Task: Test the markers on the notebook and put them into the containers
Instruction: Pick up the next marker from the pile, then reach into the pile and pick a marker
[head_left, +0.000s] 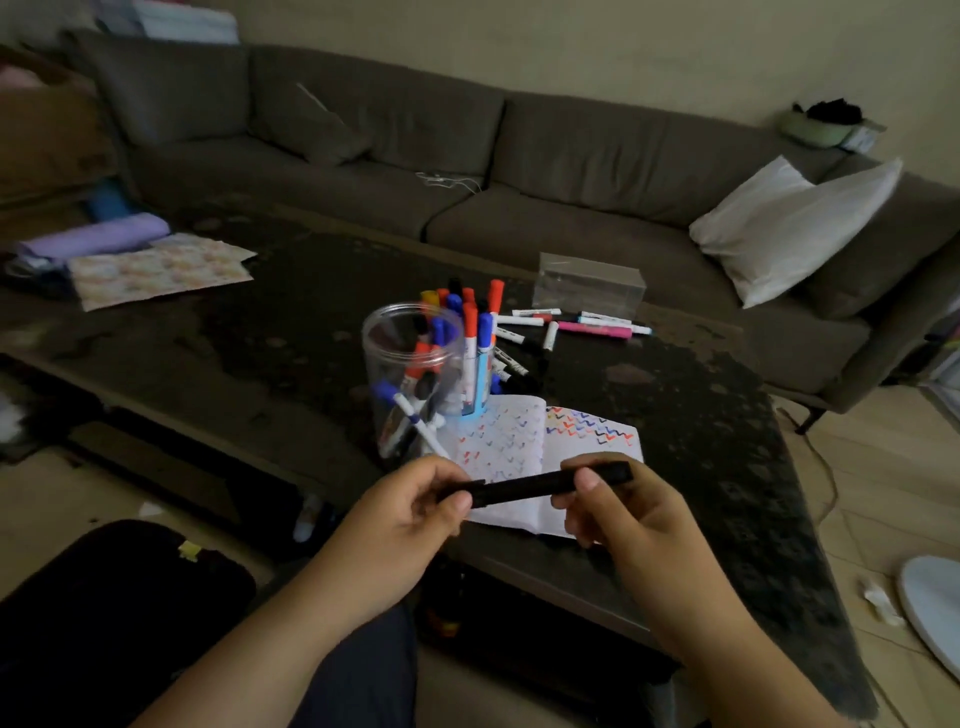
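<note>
**Black marker held at both ends above the notebook**

While both hands meet over the near edge of the dark table (701, 395), a black marker (524, 487) lies slantwise between them in the head view. The left hand (410, 512) pinches its lower end with thumb and curled fingers; the right hand (618, 512) grips the higher end, which may be the cap, though the dark blur makes that hard to tell. Just under the marker an open notebook (524, 441) lies flat, its pages filled with red, blue and black zigzag strokes. Beside the notebook's far left corner stands a clear plastic jar (410, 374) with several markers inside, and just behind it a light blue cup (480, 384) packed with upright markers. Loose markers (576, 327) lie further back, near a clear box (589, 286). A grey sofa (467, 171) with a white pillow (795, 223) runs behind the table.
</note>
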